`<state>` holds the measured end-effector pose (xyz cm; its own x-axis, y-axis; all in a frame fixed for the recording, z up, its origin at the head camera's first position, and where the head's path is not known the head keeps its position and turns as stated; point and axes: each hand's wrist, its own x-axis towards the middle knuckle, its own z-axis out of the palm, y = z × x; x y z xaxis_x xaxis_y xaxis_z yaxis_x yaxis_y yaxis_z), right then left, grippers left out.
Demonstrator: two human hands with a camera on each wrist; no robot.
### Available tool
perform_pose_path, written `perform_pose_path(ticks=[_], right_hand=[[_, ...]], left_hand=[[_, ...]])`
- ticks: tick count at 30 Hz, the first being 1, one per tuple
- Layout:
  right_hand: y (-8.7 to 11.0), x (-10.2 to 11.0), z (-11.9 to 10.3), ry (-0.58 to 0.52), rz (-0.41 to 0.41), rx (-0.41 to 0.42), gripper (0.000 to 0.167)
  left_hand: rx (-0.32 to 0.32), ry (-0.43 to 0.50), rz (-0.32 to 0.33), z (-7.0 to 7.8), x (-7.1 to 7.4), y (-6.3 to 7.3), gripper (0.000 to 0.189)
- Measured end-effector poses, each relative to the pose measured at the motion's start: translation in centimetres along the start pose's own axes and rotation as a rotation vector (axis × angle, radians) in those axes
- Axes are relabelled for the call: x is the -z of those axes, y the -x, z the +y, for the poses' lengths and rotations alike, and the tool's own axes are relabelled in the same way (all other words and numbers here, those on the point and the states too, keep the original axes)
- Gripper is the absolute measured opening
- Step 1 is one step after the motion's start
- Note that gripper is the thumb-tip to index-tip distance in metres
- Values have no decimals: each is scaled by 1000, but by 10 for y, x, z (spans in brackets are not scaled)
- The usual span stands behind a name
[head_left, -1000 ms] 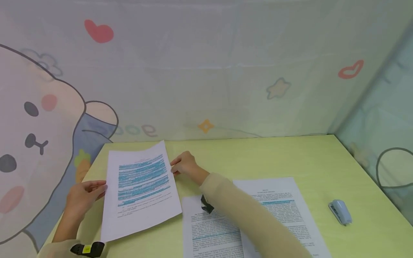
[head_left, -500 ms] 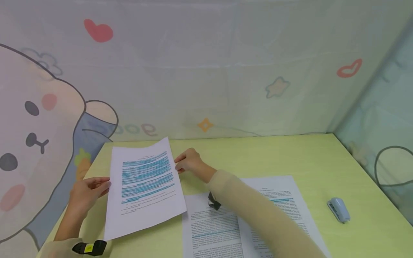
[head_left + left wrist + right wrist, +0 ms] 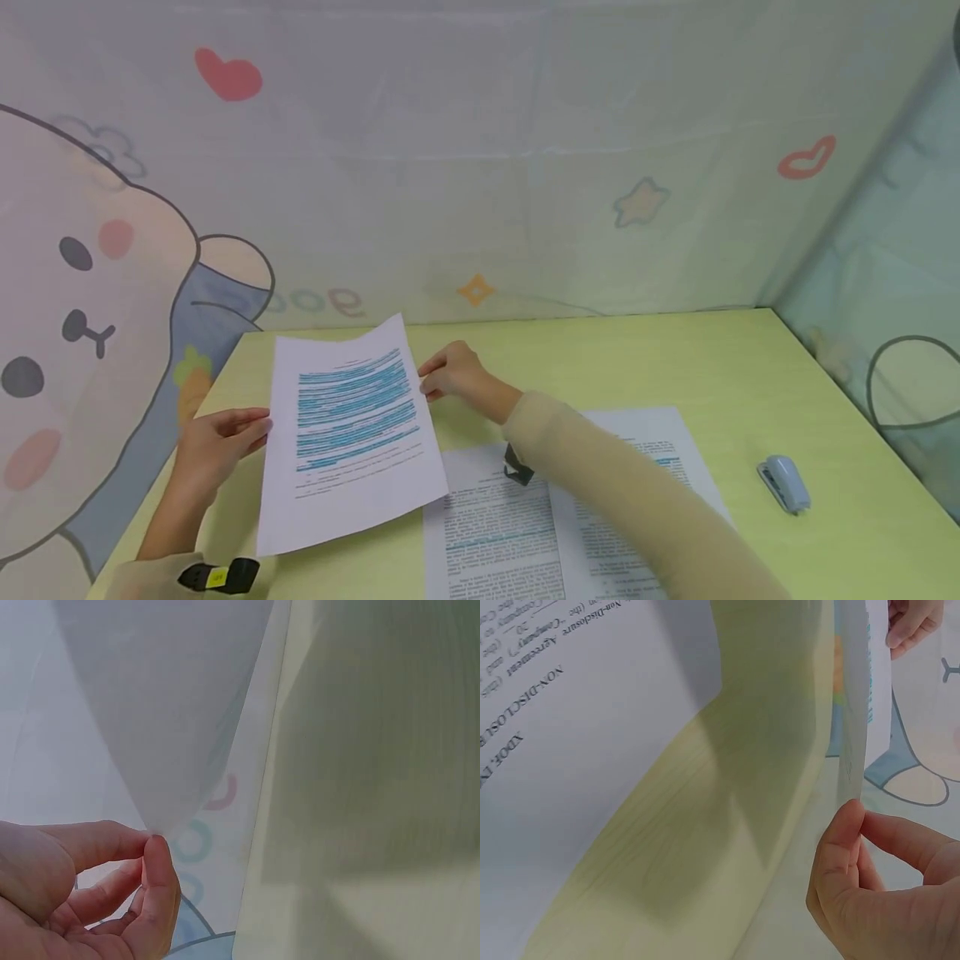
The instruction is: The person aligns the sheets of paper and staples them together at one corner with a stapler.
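Left hand and right hand pinch opposite edges of the blue-highlighted page, so light, even tension should avoid creasing it or dragging the 2 printed sheets to its right.

**Bright Teal Among Pale Tones**

The sheet is white with dark print, most of its lines banded in teal. The left page and right page are white with black text, each showing a teal streak. Pale yellow-green covers the counter, finely streaked. The stapler is light blue-grey, the right sleeve cream, the left wrist strap black with a yellow patch. Across the pale grey cloth run a coral heart, a red-outlined heart, a peach star edged in grey-blue, and a pinkish-white cartoon animal with pink cheeks and blue clothing.
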<state>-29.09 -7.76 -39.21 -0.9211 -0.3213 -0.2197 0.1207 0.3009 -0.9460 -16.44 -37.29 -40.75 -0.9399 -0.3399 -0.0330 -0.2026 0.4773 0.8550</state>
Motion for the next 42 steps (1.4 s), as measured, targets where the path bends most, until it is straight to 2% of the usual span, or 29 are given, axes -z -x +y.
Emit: perform_pose_path(ticks=[3, 13, 22, 32, 42], right_hand=[[4, 7, 0, -4, -18, 6, 17], [13, 30, 1, 18, -29, 11, 18], [25, 52, 8, -21, -48, 26, 19], [43, 76, 16, -31, -9, 21, 24], [62, 96, 24, -51, 4, -12, 24]], left_hand=[[-5, 12, -7, 1, -3, -1, 37], [-14, 56, -37, 18, -16, 8, 36], [-45, 68, -76, 30, -26, 12, 37], [-62, 133, -138, 45, -46, 18, 36], [-74, 157, -155, 55, -65, 21, 33]])
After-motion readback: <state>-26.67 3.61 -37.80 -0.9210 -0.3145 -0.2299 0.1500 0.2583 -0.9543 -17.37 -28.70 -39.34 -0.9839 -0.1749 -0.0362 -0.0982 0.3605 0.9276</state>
